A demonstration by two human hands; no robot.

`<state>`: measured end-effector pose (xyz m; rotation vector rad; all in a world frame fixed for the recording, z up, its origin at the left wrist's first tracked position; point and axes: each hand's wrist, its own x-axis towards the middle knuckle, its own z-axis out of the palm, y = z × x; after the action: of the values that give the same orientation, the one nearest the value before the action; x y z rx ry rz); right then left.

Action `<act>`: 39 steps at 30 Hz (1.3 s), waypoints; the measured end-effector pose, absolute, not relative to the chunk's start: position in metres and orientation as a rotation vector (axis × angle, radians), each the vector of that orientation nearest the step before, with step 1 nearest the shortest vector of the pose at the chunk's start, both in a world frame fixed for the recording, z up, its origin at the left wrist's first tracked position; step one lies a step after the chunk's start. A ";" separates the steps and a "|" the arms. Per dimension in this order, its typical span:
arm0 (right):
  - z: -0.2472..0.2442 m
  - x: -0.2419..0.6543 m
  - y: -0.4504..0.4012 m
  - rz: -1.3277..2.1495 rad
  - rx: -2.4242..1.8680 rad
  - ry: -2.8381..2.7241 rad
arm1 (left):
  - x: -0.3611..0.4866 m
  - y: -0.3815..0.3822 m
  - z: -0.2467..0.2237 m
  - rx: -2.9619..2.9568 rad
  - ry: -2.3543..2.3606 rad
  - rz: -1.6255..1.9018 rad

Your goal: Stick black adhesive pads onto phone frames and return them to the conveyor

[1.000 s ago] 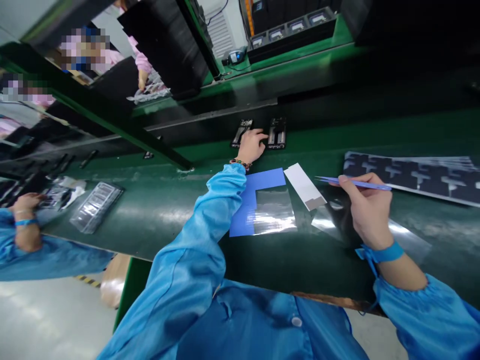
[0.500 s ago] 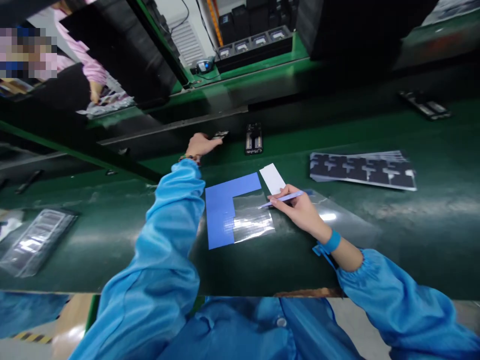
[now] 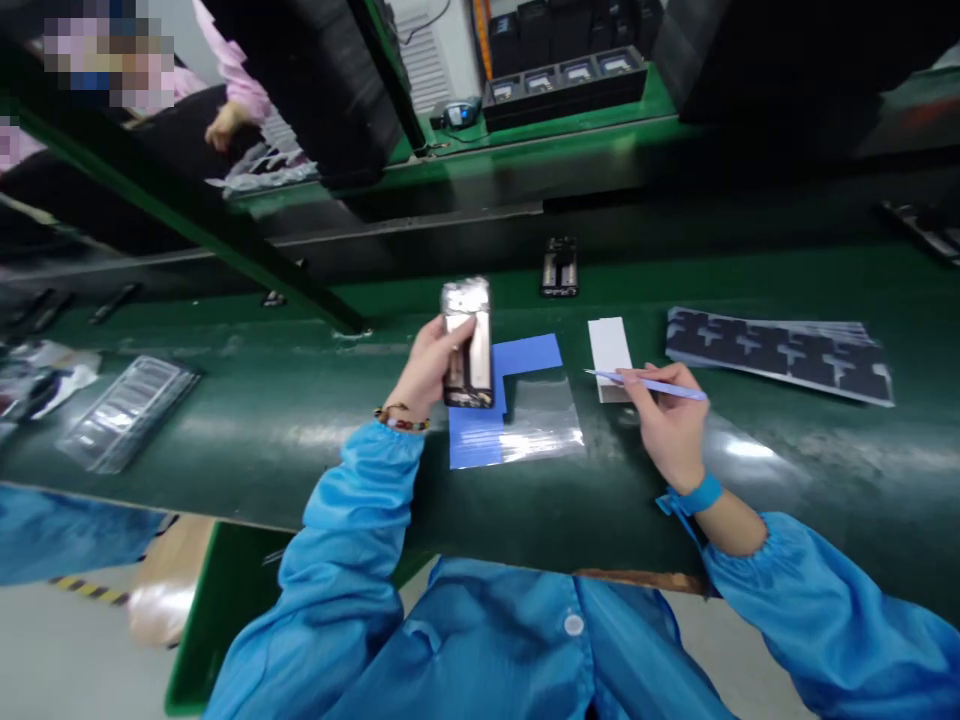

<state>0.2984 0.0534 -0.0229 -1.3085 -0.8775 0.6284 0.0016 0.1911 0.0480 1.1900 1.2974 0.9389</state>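
Note:
My left hand (image 3: 427, 368) grips a phone frame (image 3: 469, 345), silvery at the top, its lower end over a blue sheet (image 3: 529, 353). Beside and partly over that sheet lies a clear film (image 3: 541, 415). Between the fingers of my right hand (image 3: 673, 425) are lilac tweezers (image 3: 664, 387), their tip pointing left over a white card (image 3: 610, 345). Further back a second phone frame (image 3: 559, 268) lies on the green bench.
Black patterned sheets (image 3: 780, 352) are stacked to the right. Clear trays (image 3: 131, 410) lie at the left. A green post (image 3: 225, 240) slants down to the bench. Behind are a black tray of parts (image 3: 566, 90) and a person's hand (image 3: 227, 125).
My left hand has taken hold of a phone frame and brought it nearer, over the blue sheet. The view has shifted left. The tweezers remain in my right hand.

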 end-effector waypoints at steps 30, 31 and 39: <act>-0.007 0.228 0.058 0.901 -1.405 -1.290 | -0.007 0.177 0.011 2.498 0.734 0.433; -0.007 0.226 0.058 0.902 -1.415 -1.283 | -0.006 0.176 0.010 2.531 0.732 0.428; -0.007 0.229 0.061 0.977 -1.371 -1.182 | -0.005 0.173 0.006 2.608 0.753 0.427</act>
<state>0.2293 0.0609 -0.0068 -1.3707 -1.1818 0.9774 -0.0048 0.1733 0.0059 2.6076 0.7531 0.4267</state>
